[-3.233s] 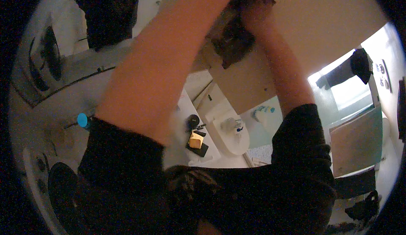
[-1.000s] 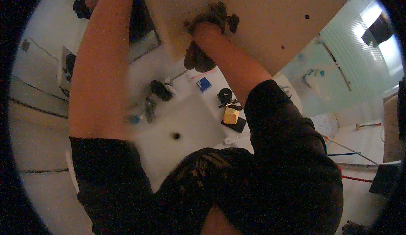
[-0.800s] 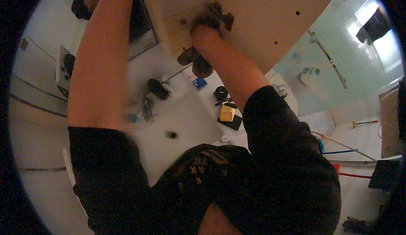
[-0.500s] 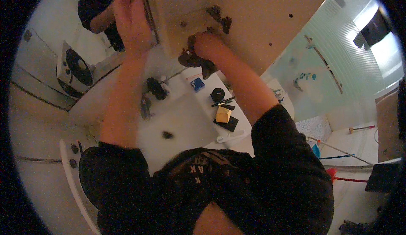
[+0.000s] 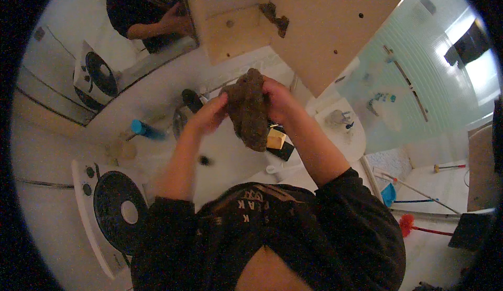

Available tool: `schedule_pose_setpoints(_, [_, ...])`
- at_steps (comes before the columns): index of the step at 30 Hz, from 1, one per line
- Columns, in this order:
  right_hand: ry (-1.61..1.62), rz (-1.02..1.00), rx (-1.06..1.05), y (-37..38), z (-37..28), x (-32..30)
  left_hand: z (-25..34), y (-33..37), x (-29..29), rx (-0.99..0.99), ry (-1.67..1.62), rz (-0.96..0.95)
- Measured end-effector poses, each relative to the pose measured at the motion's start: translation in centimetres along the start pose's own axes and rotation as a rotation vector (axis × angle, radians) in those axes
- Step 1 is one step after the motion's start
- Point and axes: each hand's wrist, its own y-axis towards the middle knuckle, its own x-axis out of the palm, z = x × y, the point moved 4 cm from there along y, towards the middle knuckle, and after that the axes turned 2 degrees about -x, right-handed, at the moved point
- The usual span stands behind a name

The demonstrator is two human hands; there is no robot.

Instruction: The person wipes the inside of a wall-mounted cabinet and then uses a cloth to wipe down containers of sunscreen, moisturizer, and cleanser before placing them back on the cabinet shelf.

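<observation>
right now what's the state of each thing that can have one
Brown fuzzy soft item, bunched, between left hand and right hand
White round-doored washing machine, door seemingly shut
Yellow boxy object, resting on flat black object, partly hidden
Dark-edged wall mirror, reflecting the person's arm

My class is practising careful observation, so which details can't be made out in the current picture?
All in the head view:
Right hand: some fingers hidden by the brown cloth.
Left hand: finger outlines blurred.
Black flat piece: partly hidden beneath the yellow block.
Mirrored person: head cut off by the upper edge.
Dark items, lower right: cut off by the lower edge.
</observation>
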Motion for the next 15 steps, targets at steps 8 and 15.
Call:
schedule_pose_setpoints(8, [-0.904, 0.204, -0.302, -3.0, -1.2, -4.6, 4.4, -1.2, 1.6, 0.157, 0.067, 0.432])
schedule_pose_setpoints(15, [-1.22, 0.206, -1.379, -14.9, -10.6, -0.9, 9.3, 4.6, 5.8, 0.467, 0.057, 0.469])
